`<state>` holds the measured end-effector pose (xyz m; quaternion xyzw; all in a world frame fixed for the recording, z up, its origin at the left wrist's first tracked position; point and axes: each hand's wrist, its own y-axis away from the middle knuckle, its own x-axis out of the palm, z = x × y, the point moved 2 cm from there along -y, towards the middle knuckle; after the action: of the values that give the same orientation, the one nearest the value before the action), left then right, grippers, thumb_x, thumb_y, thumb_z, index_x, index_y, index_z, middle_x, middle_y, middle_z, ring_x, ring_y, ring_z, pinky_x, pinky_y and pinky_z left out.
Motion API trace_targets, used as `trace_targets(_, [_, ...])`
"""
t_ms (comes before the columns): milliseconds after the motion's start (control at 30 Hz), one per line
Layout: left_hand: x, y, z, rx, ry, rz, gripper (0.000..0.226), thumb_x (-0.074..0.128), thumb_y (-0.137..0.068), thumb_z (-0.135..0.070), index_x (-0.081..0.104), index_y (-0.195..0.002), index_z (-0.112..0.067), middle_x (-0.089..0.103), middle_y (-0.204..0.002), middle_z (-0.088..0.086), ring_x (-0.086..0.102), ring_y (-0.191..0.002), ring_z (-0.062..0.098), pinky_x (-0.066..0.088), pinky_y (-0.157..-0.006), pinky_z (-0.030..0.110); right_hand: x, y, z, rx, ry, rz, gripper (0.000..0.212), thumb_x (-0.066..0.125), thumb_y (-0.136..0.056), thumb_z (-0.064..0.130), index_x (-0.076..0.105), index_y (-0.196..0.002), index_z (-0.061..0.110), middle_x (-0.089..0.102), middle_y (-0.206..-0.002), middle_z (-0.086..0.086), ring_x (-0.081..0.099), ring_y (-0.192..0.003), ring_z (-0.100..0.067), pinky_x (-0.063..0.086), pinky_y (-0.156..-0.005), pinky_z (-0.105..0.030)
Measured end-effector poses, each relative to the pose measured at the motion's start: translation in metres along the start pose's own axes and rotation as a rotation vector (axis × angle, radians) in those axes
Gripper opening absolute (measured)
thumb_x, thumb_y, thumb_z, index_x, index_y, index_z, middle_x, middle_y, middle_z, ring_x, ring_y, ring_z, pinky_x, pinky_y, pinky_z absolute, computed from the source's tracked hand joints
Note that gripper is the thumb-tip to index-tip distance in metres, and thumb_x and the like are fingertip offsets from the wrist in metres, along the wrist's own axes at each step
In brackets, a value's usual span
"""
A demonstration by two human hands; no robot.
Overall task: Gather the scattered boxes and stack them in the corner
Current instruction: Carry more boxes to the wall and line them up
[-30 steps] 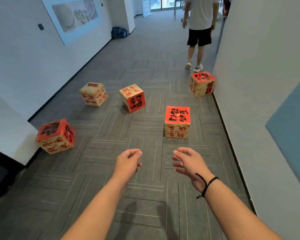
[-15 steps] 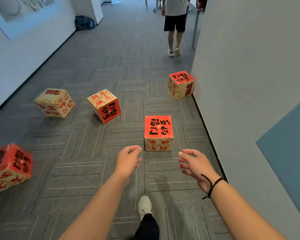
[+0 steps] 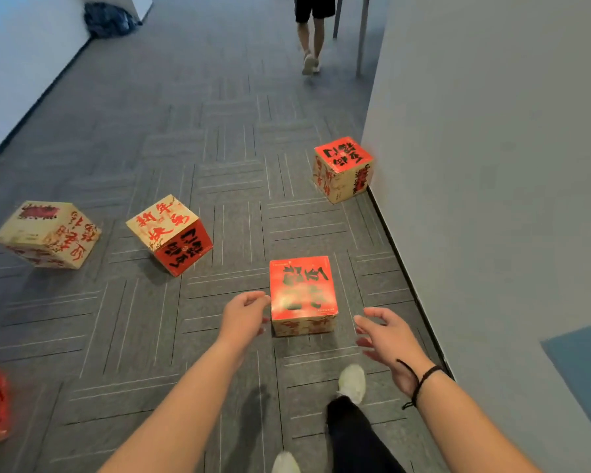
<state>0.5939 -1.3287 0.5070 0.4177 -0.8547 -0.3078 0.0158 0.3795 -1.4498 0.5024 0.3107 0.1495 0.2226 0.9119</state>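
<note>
Grey carpet (image 3: 219, 165) carries the nearest red-topped box (image 3: 302, 293) beside the wall, flanked by the empty, open left hand (image 3: 243, 317) and right hand (image 3: 388, 339); it looks like light, stiff cardboard, best squeezed by opposite side faces.

The one camera sits on my head, looking forward and steeply down a corridor of grey carpet tiles (image 3: 219, 158); my left hand (image 3: 244, 317) and right hand (image 3: 389, 343) reach out close beneath it, while the right-hand wall (image 3: 492, 165) runs close alongside; no second view shares the scene.
</note>
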Motion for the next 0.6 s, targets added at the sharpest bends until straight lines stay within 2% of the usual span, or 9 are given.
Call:
trace_targets(67, [0.009, -0.039, -0.011, -0.019, -0.006, -0.028, 0.009, 0.061, -0.102, -0.018, 0.067, -0.11, -0.017, 0.066, -0.102, -0.003, 0.064, -0.086, 0.023, 0.053, -0.074, 0.036, 0.005, -0.04, 0.018, 0.019, -0.012, 0.017, 0.025, 0.069, -0.098, 0.02, 0.059, -0.12, 0.016, 0.067, -0.093, -0.009, 0.059, -0.074, -0.02, 0.049, -0.064, -0.031])
trace_targets(133, [0.018, -0.07, -0.02, -0.069, -0.016, -0.063, 0.009, 0.061, -0.103, -0.019, 0.066, -0.11, -0.018, 0.067, -0.104, -0.003, 0.064, -0.09, 0.025, 0.054, -0.081, 0.04, 0.007, -0.082, 0.032, 0.058, -0.01, 0.04, 0.022, 0.067, -0.099, 0.018, 0.058, -0.118, 0.016, 0.063, -0.083, -0.007, 0.054, -0.066, -0.017, 0.044, -0.058, -0.028])
trace_targets(200, [0.029, -0.097, -0.032, -0.109, -0.014, -0.082, 0.008, 0.062, -0.102, -0.02, 0.066, -0.108, -0.02, 0.067, -0.108, -0.001, 0.064, -0.091, 0.025, 0.054, -0.081, 0.04, 0.009, -0.121, 0.048, 0.086, 0.006, 0.067, 0.024, 0.067, -0.099, 0.017, 0.055, -0.119, 0.014, 0.06, -0.08, -0.007, 0.05, -0.062, -0.016, 0.038, -0.055, -0.028])
trace_targets(267, [0.041, -0.127, -0.045, -0.141, -0.026, -0.1, 0.011, 0.062, -0.102, -0.021, 0.067, -0.112, -0.019, 0.068, -0.109, -0.001, 0.065, -0.091, 0.025, 0.054, -0.078, 0.039, 0.009, -0.161, 0.065, 0.115, 0.026, 0.073, 0.026, 0.068, -0.098, 0.016, 0.054, -0.12, 0.014, 0.06, -0.081, -0.008, 0.049, -0.062, -0.017, 0.038, -0.056, -0.03])
trace_targets(333, [0.054, -0.161, -0.06, -0.164, -0.031, -0.121, 0.012, 0.062, -0.102, -0.021, 0.067, -0.112, -0.018, 0.068, -0.106, -0.001, 0.065, -0.091, 0.025, 0.053, -0.079, 0.038, 0.01, -0.207, 0.077, 0.117, 0.081, 0.076, 0.028, 0.07, -0.095, 0.016, 0.056, -0.12, 0.011, 0.062, -0.082, -0.009, 0.052, -0.064, -0.02, 0.043, -0.06, -0.035])
trace_targets(400, [0.067, -0.194, -0.072, -0.182, -0.028, -0.135, 0.006, 0.062, -0.102, -0.021, 0.067, -0.105, -0.019, 0.067, -0.102, -0.002, 0.065, -0.09, 0.025, 0.052, -0.079, 0.039, 0.012, -0.252, 0.082, 0.124, 0.143, 0.08, 0.032, 0.071, -0.093, 0.015, 0.058, -0.122, 0.009, 0.064, -0.087, -0.011, 0.056, -0.068, -0.022, 0.045, -0.063, -0.036])
trace_targets(467, [0.083, -0.229, -0.081, -0.179, -0.037, -0.123, 0.008, 0.061, -0.102, -0.02, 0.065, -0.096, -0.023, 0.066, -0.098, -0.003, 0.064, -0.087, 0.023, 0.052, -0.08, 0.038, 0.013, -0.293, 0.083, 0.145, 0.177, 0.078, 0.037, 0.073, -0.092, 0.019, 0.059, -0.125, 0.01, 0.067, -0.096, -0.012, 0.059, -0.071, -0.021, 0.045, -0.061, -0.033])
trace_targets(600, [0.105, -0.299, -0.084, -0.16, -0.066, -0.101, 0.011, 0.062, -0.102, -0.02, 0.066, -0.092, -0.024, 0.065, -0.092, -0.001, 0.061, -0.082, 0.02, 0.049, -0.077, 0.036, 0.021, -0.367, 0.07, 0.192, 0.232, 0.064, 0.037, 0.072, -0.093, 0.025, 0.058, -0.126, 0.013, 0.072, -0.108, -0.015, 0.062, -0.072, -0.022, 0.046, -0.058, -0.032])
